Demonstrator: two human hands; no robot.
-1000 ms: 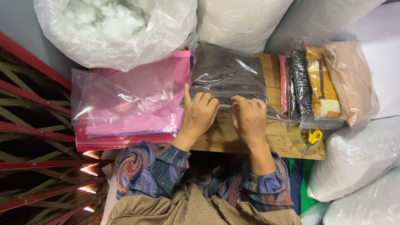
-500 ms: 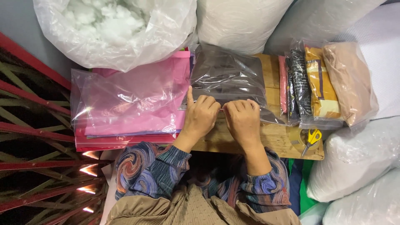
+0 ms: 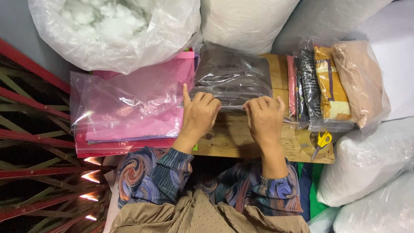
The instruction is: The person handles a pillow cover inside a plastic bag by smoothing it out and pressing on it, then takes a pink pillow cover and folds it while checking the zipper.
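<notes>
On a wooden table (image 3: pixel 235 142) ringed by stuffed pillows, big clear bag of white filling (image 3: pixel 112 30) at the far left, pink bagged stack (image 3: pixel 129 108) beneath it, dark fabric in a clear bag (image 3: pixel 233 77) at centre, left hand (image 3: pixel 199 115) and right hand (image 3: pixel 264 118) both pinching its near edge, yellow-handled scissors (image 3: pixel 321 141) at right

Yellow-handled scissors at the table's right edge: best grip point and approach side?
Take the scissors by the yellow handle loops, coming from above. They lie flat on the wooden table with the blades pointing toward the person, beside a tape roll, so the handles look like the thickest and safest part. The right hand is nearest.
</notes>
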